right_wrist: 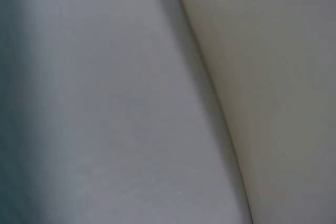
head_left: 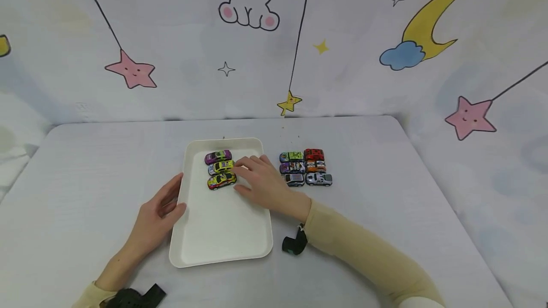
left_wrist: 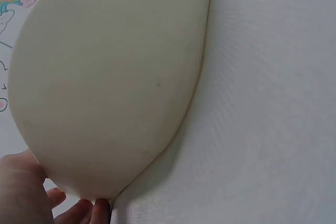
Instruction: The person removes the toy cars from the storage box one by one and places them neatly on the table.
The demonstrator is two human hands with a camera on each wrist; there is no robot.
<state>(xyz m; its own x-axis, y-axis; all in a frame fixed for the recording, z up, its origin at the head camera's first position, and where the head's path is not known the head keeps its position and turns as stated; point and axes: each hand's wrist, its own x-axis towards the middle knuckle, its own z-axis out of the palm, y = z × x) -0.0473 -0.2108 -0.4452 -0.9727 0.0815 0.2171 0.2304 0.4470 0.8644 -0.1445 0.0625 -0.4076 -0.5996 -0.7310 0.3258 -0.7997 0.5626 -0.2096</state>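
Now nudging the yellow car (head_left: pixel 221 180) snug against its two neighbours at the tray's (head_left: pixel 222 232) far end, right hand (head_left: pixel 261 182) fingers loose beside it, left hand (head_left: pixel 156 217) open, steadying the rim — gently, keeping the row straight.
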